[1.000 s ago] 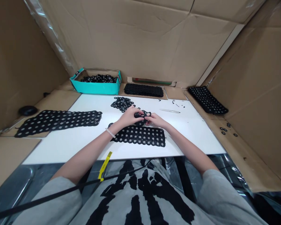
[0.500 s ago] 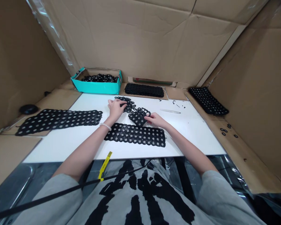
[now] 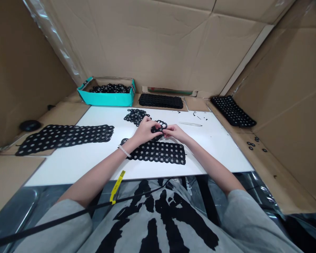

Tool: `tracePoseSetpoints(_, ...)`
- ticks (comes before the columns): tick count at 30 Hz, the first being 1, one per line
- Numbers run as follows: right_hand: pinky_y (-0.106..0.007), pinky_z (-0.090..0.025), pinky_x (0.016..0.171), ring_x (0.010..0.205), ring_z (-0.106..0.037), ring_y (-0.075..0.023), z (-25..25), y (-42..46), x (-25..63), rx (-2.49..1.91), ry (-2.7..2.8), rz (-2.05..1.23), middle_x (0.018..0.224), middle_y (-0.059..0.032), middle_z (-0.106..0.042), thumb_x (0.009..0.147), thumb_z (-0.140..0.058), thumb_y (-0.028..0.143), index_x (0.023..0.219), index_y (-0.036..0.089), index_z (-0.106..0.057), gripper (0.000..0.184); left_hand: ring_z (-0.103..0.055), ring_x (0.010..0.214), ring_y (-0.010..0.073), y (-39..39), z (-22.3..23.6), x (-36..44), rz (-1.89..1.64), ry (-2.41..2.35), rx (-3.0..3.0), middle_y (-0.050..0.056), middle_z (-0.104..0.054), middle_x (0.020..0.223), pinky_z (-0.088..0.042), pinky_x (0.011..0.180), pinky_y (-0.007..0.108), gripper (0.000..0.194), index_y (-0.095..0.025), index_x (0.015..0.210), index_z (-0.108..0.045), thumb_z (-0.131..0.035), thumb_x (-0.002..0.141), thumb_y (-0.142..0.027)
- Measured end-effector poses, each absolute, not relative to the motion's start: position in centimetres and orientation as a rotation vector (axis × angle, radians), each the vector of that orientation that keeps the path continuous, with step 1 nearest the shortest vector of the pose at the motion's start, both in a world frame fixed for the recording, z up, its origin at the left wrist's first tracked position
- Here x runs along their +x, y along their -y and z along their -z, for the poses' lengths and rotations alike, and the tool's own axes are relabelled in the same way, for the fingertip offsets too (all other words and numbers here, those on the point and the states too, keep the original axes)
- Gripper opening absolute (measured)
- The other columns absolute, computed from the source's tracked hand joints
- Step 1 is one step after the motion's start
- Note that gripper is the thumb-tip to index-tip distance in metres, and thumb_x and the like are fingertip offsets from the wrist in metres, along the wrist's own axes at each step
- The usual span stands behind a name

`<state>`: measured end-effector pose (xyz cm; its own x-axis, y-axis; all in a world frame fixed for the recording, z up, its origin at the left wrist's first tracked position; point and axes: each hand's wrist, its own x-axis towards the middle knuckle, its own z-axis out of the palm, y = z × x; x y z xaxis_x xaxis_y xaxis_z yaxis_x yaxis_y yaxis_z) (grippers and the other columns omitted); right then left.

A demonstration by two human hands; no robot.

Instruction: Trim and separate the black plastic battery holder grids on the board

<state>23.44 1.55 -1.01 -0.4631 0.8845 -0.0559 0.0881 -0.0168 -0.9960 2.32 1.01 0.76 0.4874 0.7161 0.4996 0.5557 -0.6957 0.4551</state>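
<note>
My left hand (image 3: 145, 131), with a pale bead bracelet at the wrist, pinches what looks like a small black ring, mostly hidden by the fingers. Its fingertips meet a small piece of linked black rings (image 3: 162, 124) in the middle of the board. My right hand (image 3: 175, 133) grips that piece's right edge between thumb and fingers. Just in front lies a larger black ring mat (image 3: 158, 152), partly under my left wrist. Behind my left hand is a heap of loose black rings (image 3: 136, 116).
A turquoise box (image 3: 107, 99) of black rings stands back left. Other ring mats lie at left (image 3: 68, 136), back (image 3: 160, 101) and right (image 3: 233, 111). A white pen (image 3: 190, 124) and thread scraps are on the white board (image 3: 213, 151). Cardboard walls (image 3: 160, 45) surround it.
My left hand went from the linked piece to the loose ring heap, then came back to the piece beside my right hand. My right hand stayed on the piece's right edge.
</note>
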Motion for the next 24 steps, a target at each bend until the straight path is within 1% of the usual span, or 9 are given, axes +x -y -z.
tracePoseSetpoints(3, -0.024, -0.047, 0.060, 0.058, -0.055, -0.0108, 1.1, -1.5, 23.3, -1.054, 1.636, -1.488, 0.060, -0.0010, -0.063, 0.066, -0.077, 0.053, 0.071, 0.012, -0.068, 0.042, -0.047, 0.094, 0.0262, -1.0, -0.3, 2.4, -1.016, -1.120, 2.470, 0.005, -0.070, 0.085, -0.044, 0.086, 0.040, 0.026, -0.021, 0.095, -0.072, -0.074, 0.078, -0.041)
tracePoseSetpoints(9, -0.025, -0.048, 0.062, 0.062, -0.057, -0.0126, 0.8, -1.1, 22.8, -1.045, 1.594, -1.501, 0.062, 0.0002, -0.062, 0.064, -0.077, 0.056, 0.077, 0.014, -0.067, 0.045, -0.052, 0.098, 0.0265, -1.5, 0.0, 2.5, -1.012, -1.151, 2.266, 0.005, -0.073, 0.086, -0.046, 0.088, 0.040, 0.025, -0.023, 0.090, -0.076, -0.074, 0.076, -0.044)
tracePoseSetpoints(12, -0.025, -0.046, 0.061, 0.061, -0.055, -0.0117, 0.9, -0.9, 22.5, -1.028, 1.562, -1.456, 0.062, 0.0019, -0.059, 0.065, -0.074, 0.059, 0.076, 0.016, -0.062, 0.046, -0.060, 0.090, 0.0247, -2.0, 0.2, 2.6, -1.005, -1.170, 2.104, 0.004, -0.075, 0.085, -0.047, 0.084, 0.038, 0.022, -0.023, 0.084, -0.078, -0.071, 0.077, -0.043)
tracePoseSetpoints(14, -0.024, -0.043, 0.059, 0.058, -0.051, -0.0106, 1.0, -0.9, 22.3, -1.030, 1.574, -1.375, 0.059, 0.0032, -0.055, 0.067, -0.073, 0.059, 0.073, 0.017, -0.060, 0.045, -0.063, 0.084, 0.0233, -2.4, 0.4, 2.7, -1.015, -1.162, 2.003, 0.005, -0.075, 0.083, -0.048, 0.080, 0.036, 0.020, -0.022, 0.080, -0.078, -0.070, 0.077, -0.040)
tracePoseSetpoints(16, -0.024, -0.040, 0.057, 0.055, -0.047, -0.0099, 1.1, -0.9, 22.3, -1.038, 1.608, -1.284, 0.055, 0.0039, -0.051, 0.069, -0.071, 0.059, 0.069, 0.017, -0.058, 0.044, -0.065, 0.082, 0.0231, -3.0, 0.6, 2.5, -1.077, -1.161, 1.886, 0.006, -0.076, 0.083, -0.049, 0.079, 0.035, 0.020, -0.019, 0.079, -0.077, -0.069, 0.076, -0.038)
tracePoseSetpoints(18, -0.024, -0.039, 0.056, 0.054, -0.046, -0.0097, 1.1, -0.9, 22.4, -1.036, 1.641, -1.223, 0.054, 0.0035, -0.051, 0.071, -0.070, 0.058, 0.067, 0.017, -0.059, 0.042, -0.066, 0.085, 0.0236, -3.9, 0.8, 1.4, -1.229, -1.246, 1.721, 0.007, -0.076, 0.088, -0.049, 0.080, 0.035, 0.022, -0.017, 0.081, -0.076, -0.065, 0.079, -0.037)
tracePoseSetpoints(21, -0.025, -0.044, 0.059, 0.057, -0.051, -0.0110, 0.9, -1.0, 22.7, -1.040, 1.622, -1.295, 0.059, 0.0015, -0.056, 0.069, -0.072, 0.055, 0.072, 0.015, -0.064, 0.041, -0.064, 0.093, 0.0251, -5.6, 0.9, -1.2, -1.432, -1.553, 1.548, 0.010, -0.074, 0.097, -0.048, 0.085, 0.038, 0.028, -0.016, 0.092, -0.076, -0.054, 0.087, -0.033)
tracePoseSetpoints(22, -0.026, -0.046, 0.061, 0.058, -0.053, -0.0116, 0.9, -1.0, 22.8, -1.049, 1.583, -1.346, 0.061, 0.0007, -0.058, 0.068, -0.073, 0.054, 0.074, 0.015, -0.065, 0.040, -0.061, 0.099, 0.0265, -6.1, 0.9, -2.1, -1.430, -1.667, 1.598, 0.011, -0.073, 0.101, -0.045, 0.090, 0.041, 0.028, -0.017, 0.095, -0.076, -0.053, 0.088, -0.031)
tracePoseSetpoints(24, -0.027, -0.049, 0.062, 0.059, -0.057, -0.0122, 0.9, -1.1, 22.8, -1.072, 1.452, -1.454, 0.064, 0.0006, -0.061, 0.064, -0.076, 0.050, 0.076, 0.015, -0.064, 0.039, -0.052, 0.112, 0.0320, -6.5, 1.0, -3.1, -1.323, -1.885, 1.749, 0.012, -0.068, 0.116, -0.039, 0.096, 0.047, 0.027, -0.022, 0.105, -0.075, -0.055, 0.088, -0.030)
